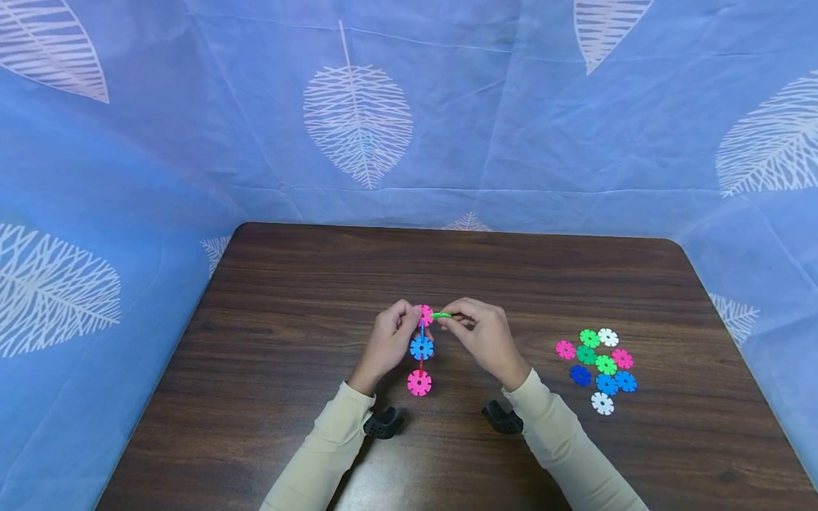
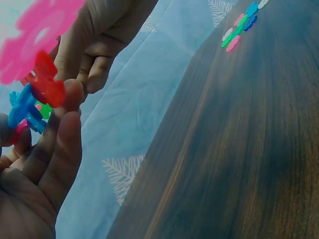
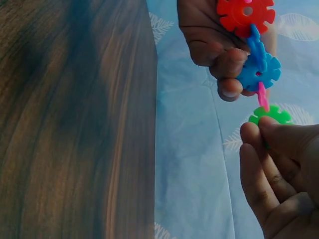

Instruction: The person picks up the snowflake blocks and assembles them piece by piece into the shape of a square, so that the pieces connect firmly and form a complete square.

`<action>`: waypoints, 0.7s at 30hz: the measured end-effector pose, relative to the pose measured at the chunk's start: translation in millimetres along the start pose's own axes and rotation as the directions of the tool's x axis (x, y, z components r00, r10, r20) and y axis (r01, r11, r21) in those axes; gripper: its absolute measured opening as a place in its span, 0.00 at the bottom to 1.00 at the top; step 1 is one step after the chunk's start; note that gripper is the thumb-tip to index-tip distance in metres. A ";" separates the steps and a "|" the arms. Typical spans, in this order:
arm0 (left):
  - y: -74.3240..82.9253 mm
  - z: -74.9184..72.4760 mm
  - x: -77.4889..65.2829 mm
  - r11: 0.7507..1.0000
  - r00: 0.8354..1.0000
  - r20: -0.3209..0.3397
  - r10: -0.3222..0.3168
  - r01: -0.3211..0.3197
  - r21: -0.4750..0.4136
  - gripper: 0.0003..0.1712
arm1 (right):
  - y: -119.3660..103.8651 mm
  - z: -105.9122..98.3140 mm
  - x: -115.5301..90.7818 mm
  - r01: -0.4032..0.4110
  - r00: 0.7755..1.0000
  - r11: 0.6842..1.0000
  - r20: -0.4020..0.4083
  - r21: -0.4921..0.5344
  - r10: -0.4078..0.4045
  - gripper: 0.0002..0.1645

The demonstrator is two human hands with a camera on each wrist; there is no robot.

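My left hand (image 1: 387, 339) pinches the pink notched disc (image 1: 426, 316) at the top of a chain of plastic snowflake discs. Below it hang a blue edge-on disc, a flat blue disc (image 1: 421, 348), a red disc (image 3: 237, 16) and a bottom pink disc (image 1: 419, 383). Between thumb and fingers, my right hand (image 1: 488, 341) grips a green disc (image 3: 273, 114), edge-on in the head view. The green disc's rim meets the side of the top pink disc. My right fingertips cover part of the green disc.
On the brown wooden table (image 1: 307, 284), to the right of my right hand, lies a loose group of discs: several green, blue, pink and white ones, such as a white disc (image 1: 602, 404) nearest me. A blue leaf-print cloth (image 1: 447, 128) hangs behind the table.
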State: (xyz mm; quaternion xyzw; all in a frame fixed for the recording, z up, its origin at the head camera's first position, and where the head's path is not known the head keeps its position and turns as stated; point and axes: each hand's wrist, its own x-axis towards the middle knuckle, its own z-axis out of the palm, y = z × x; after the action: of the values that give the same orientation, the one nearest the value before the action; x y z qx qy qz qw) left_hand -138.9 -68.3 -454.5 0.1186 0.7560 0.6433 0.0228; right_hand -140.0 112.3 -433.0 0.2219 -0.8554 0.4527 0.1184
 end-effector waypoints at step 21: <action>39.8 6.6 -5.1 1.000 1.000 0.023 -0.016 0.016 -0.013 0.13 | 5.1 -0.3 -3.1 0.063 0.994 0.996 -0.081 -0.061 -0.068 0.06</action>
State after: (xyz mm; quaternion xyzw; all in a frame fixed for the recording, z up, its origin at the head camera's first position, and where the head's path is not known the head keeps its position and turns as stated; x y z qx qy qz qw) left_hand -126.8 -57.3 -417.2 0.1198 0.7523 0.6468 0.0374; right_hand -139.7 115.9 -437.8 0.2272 -0.8548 0.4324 0.1752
